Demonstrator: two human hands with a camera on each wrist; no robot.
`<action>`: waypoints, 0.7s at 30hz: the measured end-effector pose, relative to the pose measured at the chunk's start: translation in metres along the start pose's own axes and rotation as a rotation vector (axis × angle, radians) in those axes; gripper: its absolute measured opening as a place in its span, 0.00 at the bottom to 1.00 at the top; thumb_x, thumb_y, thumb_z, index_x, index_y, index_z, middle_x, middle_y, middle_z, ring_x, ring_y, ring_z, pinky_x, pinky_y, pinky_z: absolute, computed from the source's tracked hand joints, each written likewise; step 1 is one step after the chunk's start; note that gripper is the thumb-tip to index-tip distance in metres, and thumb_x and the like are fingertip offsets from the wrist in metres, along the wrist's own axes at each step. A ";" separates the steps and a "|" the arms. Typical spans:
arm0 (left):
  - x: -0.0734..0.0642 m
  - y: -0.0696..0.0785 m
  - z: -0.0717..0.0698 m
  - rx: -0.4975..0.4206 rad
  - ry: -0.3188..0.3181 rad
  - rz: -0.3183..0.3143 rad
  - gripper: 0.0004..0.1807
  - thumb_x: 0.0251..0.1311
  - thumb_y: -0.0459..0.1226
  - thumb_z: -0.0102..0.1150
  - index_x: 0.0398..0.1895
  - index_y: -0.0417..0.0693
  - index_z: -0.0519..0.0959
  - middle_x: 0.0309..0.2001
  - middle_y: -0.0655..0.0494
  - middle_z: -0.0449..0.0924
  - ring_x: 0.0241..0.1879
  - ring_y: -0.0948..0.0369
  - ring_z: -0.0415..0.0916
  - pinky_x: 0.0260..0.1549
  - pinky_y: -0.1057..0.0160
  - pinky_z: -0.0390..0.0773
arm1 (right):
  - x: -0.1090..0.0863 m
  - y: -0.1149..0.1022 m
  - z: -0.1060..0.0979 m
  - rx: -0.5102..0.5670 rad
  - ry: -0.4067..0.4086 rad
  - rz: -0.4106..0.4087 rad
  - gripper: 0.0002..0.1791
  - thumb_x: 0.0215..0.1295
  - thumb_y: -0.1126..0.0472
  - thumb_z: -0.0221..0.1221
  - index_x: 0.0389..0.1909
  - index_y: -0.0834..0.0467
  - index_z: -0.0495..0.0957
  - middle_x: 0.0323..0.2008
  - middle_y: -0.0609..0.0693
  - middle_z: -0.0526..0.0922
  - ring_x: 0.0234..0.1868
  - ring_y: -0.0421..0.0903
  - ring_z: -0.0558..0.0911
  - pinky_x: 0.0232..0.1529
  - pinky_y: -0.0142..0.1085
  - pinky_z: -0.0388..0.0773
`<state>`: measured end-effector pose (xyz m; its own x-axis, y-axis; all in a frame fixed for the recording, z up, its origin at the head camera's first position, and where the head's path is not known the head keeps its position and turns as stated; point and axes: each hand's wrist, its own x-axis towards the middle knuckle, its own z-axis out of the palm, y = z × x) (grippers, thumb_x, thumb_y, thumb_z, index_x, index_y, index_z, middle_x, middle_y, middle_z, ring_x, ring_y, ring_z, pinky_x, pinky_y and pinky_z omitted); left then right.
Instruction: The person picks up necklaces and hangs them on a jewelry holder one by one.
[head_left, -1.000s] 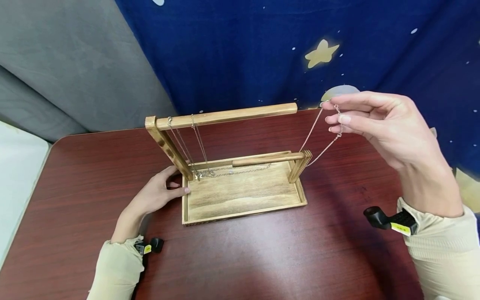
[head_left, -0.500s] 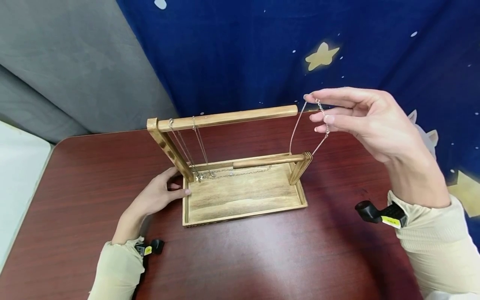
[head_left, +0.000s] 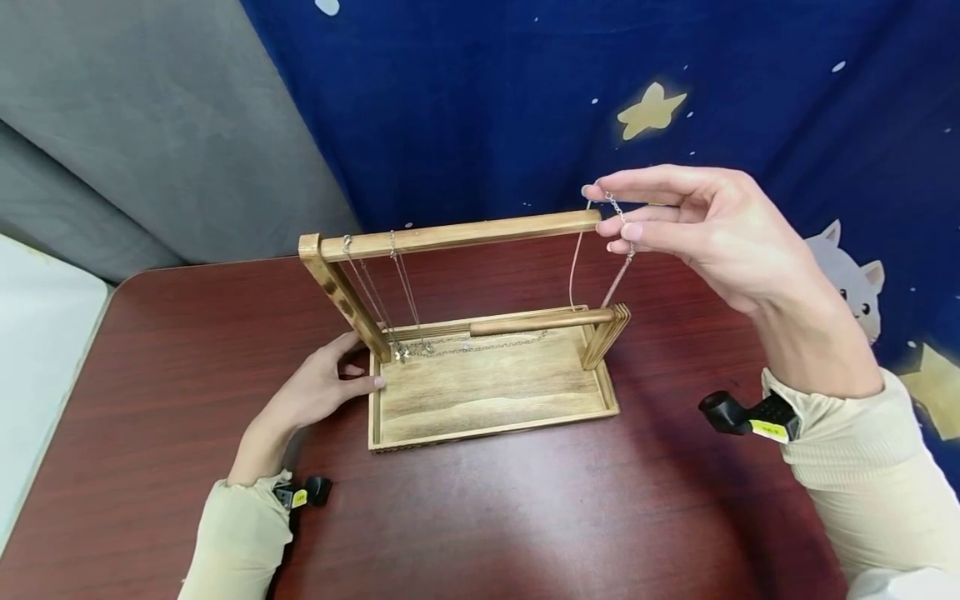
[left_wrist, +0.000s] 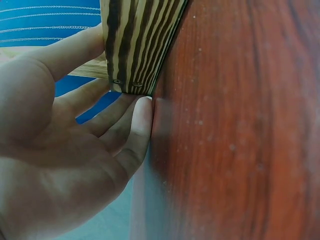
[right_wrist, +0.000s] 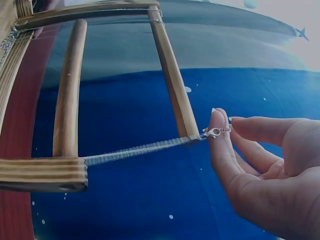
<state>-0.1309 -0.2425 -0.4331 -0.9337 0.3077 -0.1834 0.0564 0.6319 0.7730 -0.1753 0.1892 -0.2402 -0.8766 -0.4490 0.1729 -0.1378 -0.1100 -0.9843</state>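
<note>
A wooden jewelry stand (head_left: 487,387) has a tray base, an upper bar (head_left: 465,236) with a free right end, and a lower bar (head_left: 543,320). My left hand (head_left: 318,387) holds the stand's left end, thumb over the tray edge, other fingers behind. At the upper bar's free end, my right hand (head_left: 712,221) pinches a thin silver necklace (head_left: 618,279) near its lobster clasp (right_wrist: 214,132). Its loop is spread over the fingers, one strand passing behind the bar tip and the rest hanging down behind the lower bar.
Two necklaces (head_left: 408,290) hang at the upper bar's left part, their lower ends in the tray near a loose chain (head_left: 502,344). Behind the dark red table (head_left: 480,517) hangs a blue star-patterned curtain (head_left: 480,108), with a grey one (head_left: 165,125) to its left.
My right hand has moved left with the necklace, from beyond the bar to its free end, so the loop now overlaps the tip. The left hand stays on the stand.
</note>
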 end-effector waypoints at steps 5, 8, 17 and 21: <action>0.001 0.001 0.000 0.002 0.000 0.000 0.42 0.63 0.40 0.67 0.76 0.41 0.58 0.70 0.42 0.65 0.53 0.49 0.78 0.51 0.53 0.76 | 0.004 -0.003 0.006 -0.020 -0.018 0.004 0.21 0.64 0.78 0.60 0.59 0.71 0.76 0.56 0.62 0.81 0.46 0.53 0.86 0.44 0.37 0.82; 0.002 0.001 0.000 -0.006 0.000 0.000 0.42 0.63 0.40 0.67 0.76 0.41 0.58 0.70 0.42 0.65 0.53 0.50 0.78 0.51 0.54 0.76 | 0.008 -0.004 0.011 -0.026 -0.024 0.002 0.21 0.63 0.77 0.61 0.58 0.71 0.77 0.55 0.62 0.81 0.46 0.53 0.86 0.46 0.37 0.81; 0.004 0.002 0.000 -0.004 -0.002 0.010 0.41 0.63 0.39 0.67 0.76 0.41 0.58 0.70 0.42 0.65 0.53 0.49 0.78 0.51 0.51 0.76 | 0.014 -0.005 0.022 -0.058 -0.016 -0.004 0.17 0.61 0.76 0.64 0.53 0.70 0.80 0.50 0.62 0.84 0.47 0.53 0.86 0.51 0.36 0.79; 0.004 0.002 0.000 0.000 -0.004 0.008 0.42 0.63 0.39 0.67 0.76 0.41 0.57 0.70 0.42 0.65 0.53 0.49 0.78 0.52 0.50 0.75 | 0.016 -0.005 0.027 -0.088 -0.013 0.005 0.16 0.61 0.74 0.65 0.50 0.70 0.81 0.48 0.62 0.85 0.46 0.52 0.86 0.49 0.36 0.80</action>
<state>-0.1346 -0.2400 -0.4319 -0.9320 0.3149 -0.1796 0.0634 0.6293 0.7746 -0.1764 0.1588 -0.2318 -0.8712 -0.4612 0.1680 -0.1741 -0.0295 -0.9843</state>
